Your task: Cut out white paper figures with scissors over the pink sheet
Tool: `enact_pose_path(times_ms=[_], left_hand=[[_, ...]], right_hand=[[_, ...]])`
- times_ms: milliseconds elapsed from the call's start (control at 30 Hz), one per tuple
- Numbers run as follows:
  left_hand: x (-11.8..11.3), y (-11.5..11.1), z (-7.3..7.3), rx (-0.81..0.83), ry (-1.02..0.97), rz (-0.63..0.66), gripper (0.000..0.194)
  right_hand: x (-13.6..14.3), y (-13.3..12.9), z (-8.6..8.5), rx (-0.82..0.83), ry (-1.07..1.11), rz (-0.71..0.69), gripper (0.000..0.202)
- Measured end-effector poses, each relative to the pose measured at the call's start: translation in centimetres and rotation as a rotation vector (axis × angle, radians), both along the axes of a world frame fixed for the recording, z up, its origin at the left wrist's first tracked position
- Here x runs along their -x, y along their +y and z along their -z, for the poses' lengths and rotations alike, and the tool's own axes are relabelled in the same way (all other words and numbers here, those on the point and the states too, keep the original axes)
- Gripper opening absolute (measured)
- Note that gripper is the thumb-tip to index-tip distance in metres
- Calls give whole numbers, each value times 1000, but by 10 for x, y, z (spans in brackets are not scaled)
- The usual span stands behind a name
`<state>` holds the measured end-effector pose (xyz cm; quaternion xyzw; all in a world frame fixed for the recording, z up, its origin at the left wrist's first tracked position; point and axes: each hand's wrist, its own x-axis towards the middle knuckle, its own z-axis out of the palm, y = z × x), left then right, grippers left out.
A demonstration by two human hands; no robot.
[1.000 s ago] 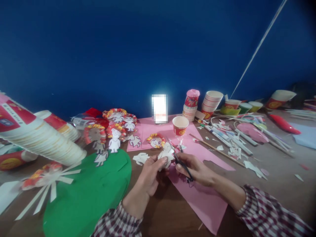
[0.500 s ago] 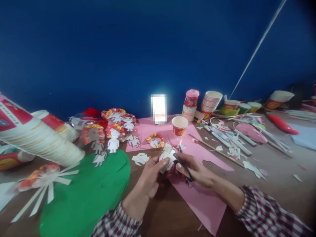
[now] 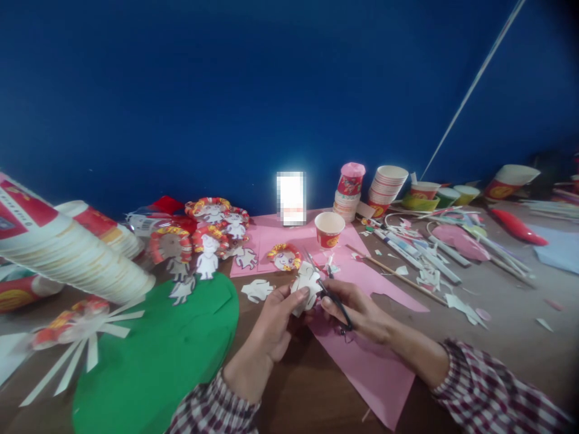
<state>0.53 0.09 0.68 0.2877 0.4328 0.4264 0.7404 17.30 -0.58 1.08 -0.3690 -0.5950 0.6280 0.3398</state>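
Near the centre, my left hand pinches a small white paper cutout between thumb and fingers. My right hand is closed round the handles of black-handled scissors, whose blades lie against the cutout's right side and point up and away. Just beyond the cutout, a round face piece with a red and yellow rim lies on pink paper. Left of it, another white paper cutout rests on the brown table.
Green round paper and leaning stacked cups fill the left. Face-and-body paper figures lie behind the green paper. A paper cup stands on the pink paper. Markers, scraps and a wooden stick lie to the right.
The scissors and the white cutout have shifted very slightly between my hands. Both hands keep nearly the same place and hold.
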Motion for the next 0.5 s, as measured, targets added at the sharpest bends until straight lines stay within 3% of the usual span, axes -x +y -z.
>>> enact_pose_path(times_ms=[500], left_hand=[[1,-1,-1,-29,-46,-23,23]], right_hand=[[-2,2,0,-1,-13,28,30]])
